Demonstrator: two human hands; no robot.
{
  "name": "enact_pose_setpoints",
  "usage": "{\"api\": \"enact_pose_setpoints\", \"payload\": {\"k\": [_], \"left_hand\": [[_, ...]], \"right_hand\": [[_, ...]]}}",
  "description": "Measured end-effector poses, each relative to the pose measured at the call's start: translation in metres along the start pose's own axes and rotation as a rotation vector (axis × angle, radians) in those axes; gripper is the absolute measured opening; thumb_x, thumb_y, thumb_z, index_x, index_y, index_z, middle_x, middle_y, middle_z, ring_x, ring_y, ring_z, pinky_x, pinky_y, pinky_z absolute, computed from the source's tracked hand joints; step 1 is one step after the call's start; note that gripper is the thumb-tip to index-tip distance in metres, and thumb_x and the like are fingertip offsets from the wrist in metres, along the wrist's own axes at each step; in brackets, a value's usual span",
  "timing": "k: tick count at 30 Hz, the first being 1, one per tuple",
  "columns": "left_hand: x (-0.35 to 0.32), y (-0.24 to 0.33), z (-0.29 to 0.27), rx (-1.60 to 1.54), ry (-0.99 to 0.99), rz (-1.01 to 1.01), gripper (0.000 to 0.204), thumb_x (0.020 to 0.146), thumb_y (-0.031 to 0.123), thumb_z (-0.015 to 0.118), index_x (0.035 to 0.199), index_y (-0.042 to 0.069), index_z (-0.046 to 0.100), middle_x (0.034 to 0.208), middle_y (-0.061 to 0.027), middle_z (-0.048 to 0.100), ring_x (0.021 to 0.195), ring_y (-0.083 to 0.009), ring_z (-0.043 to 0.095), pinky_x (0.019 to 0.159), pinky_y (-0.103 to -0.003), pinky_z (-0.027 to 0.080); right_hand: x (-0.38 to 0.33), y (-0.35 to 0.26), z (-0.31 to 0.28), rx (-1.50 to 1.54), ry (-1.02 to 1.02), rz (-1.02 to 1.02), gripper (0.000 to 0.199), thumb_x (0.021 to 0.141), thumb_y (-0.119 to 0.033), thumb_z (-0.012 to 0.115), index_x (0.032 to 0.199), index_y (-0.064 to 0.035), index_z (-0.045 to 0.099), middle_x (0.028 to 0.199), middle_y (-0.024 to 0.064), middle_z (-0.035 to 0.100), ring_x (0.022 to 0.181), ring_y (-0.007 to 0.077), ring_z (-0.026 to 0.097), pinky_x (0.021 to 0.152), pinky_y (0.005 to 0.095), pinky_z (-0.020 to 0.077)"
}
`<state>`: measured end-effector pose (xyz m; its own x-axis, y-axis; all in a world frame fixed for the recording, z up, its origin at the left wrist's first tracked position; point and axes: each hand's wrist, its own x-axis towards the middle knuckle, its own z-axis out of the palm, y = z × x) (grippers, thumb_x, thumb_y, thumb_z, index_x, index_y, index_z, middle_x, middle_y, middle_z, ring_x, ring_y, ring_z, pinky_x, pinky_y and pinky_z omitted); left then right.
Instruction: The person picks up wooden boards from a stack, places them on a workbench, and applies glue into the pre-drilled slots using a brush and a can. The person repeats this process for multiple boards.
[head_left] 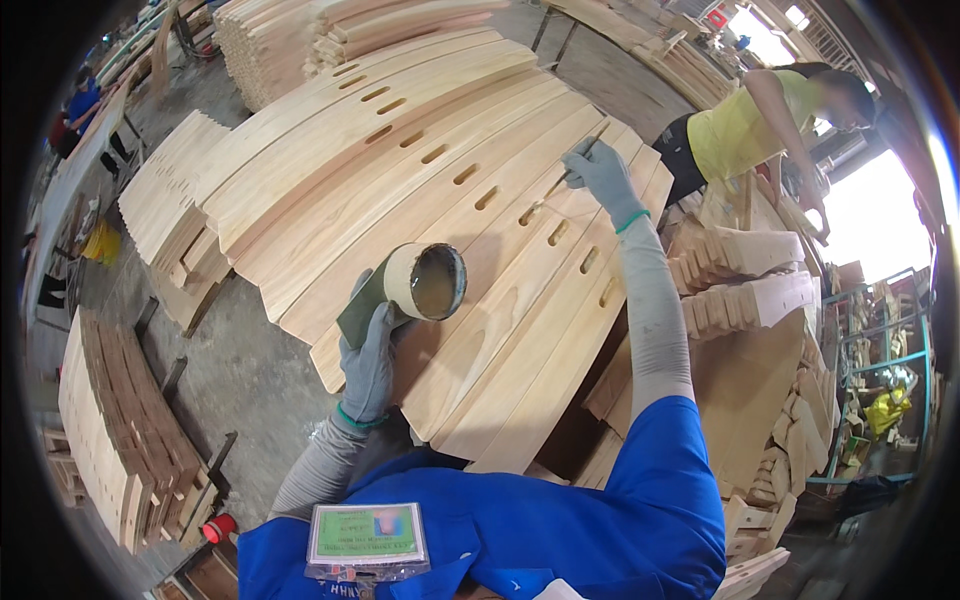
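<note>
Round tin (pixel 425 282) of brownish paste tipped on its side, mouth toward the wearer's right, over curved slotted boards (pixel 440 190) | left hand (pixel 368 360) fingers wrapped around tin | right hand (pixel 598 172) pinches thin stick (pixel 566 176) slanting onto a board | green rectangular badge (pixel 366 535) on chest
</note>
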<state>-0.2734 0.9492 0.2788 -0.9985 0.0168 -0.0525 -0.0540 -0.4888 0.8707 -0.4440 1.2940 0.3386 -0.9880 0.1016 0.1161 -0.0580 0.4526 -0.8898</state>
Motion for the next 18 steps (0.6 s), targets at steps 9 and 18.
{"api": "enact_pose_setpoints", "payload": {"k": [9, 18], "left_hand": [[0.000, 0.003, -0.004, 0.099, 0.045, -0.119, 0.048, 0.094, 0.010, 0.049, 0.139, 0.003, 0.033, 0.125, -0.0090, 0.050, 0.109, -0.0152, 0.052, 0.086, -0.027, 0.050], [-0.001, -0.001, -0.003, -0.008, 0.033, 0.048, 0.047, 0.095, 0.008, 0.048, 0.139, 0.002, 0.032, 0.116, -0.0071, 0.056, 0.100, -0.0106, 0.056, 0.078, -0.022, 0.050]], "right_hand": [[-0.022, -0.021, 0.010, -0.113, -0.139, -0.102, 0.015, 0.083, -0.017, 0.063, 0.081, -0.0028, 0.059, 0.070, 0.0014, 0.058, 0.066, 0.0079, 0.056, 0.064, 0.0226, 0.0479], [-0.037, -0.034, 0.043, -0.086, -0.122, -0.048, 0.023, 0.079, -0.020, 0.069, 0.078, 0.0000, 0.058, 0.065, 0.0055, 0.058, 0.060, 0.0123, 0.058, 0.056, 0.0266, 0.0497]]}}
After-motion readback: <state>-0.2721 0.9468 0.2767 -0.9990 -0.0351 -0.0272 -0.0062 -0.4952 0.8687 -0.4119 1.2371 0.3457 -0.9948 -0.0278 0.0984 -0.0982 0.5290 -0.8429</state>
